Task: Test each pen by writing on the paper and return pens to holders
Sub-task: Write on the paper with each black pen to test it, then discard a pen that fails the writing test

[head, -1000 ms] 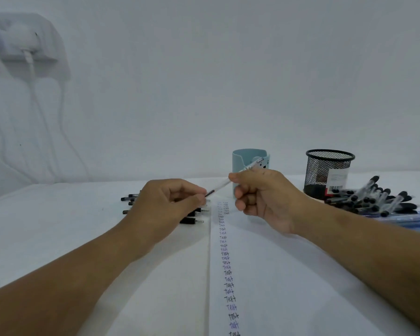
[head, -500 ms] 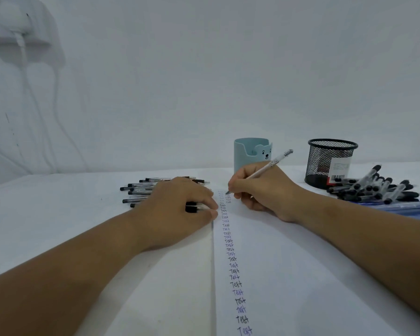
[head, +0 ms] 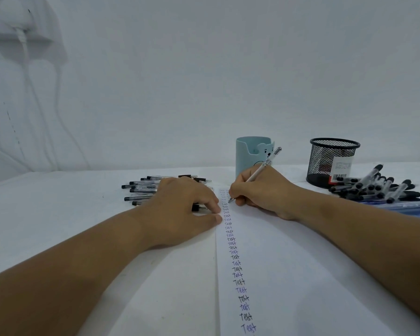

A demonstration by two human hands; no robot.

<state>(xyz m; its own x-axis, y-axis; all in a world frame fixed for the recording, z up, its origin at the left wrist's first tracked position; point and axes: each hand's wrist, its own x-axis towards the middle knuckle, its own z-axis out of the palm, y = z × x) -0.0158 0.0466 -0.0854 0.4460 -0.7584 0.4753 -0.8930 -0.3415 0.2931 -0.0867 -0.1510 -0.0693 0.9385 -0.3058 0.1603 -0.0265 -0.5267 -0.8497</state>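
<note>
My right hand (head: 260,190) grips a white pen (head: 262,167) and holds its tip on the top of the paper strip (head: 264,258), beside a long column of handwritten "Test" words. My left hand (head: 180,209) rests on the table with curled fingers, and its thumb and fingertips press the paper's left edge. The cap it pulled off is hidden inside that hand. A teal bear holder (head: 246,154) stands just behind my right hand. A black mesh holder (head: 325,161) stands farther right.
Several capped black pens (head: 141,190) lie in a row behind my left hand. A second heap of pens (head: 378,187) lies right of the mesh holder, beside a blue packet (head: 412,207). A white wall with hanging cables (head: 24,69) backs the table.
My left hand pulled the cap off the pen, then dropped onto the paper's left edge. My right hand lowered the pen tip onto the paper.
</note>
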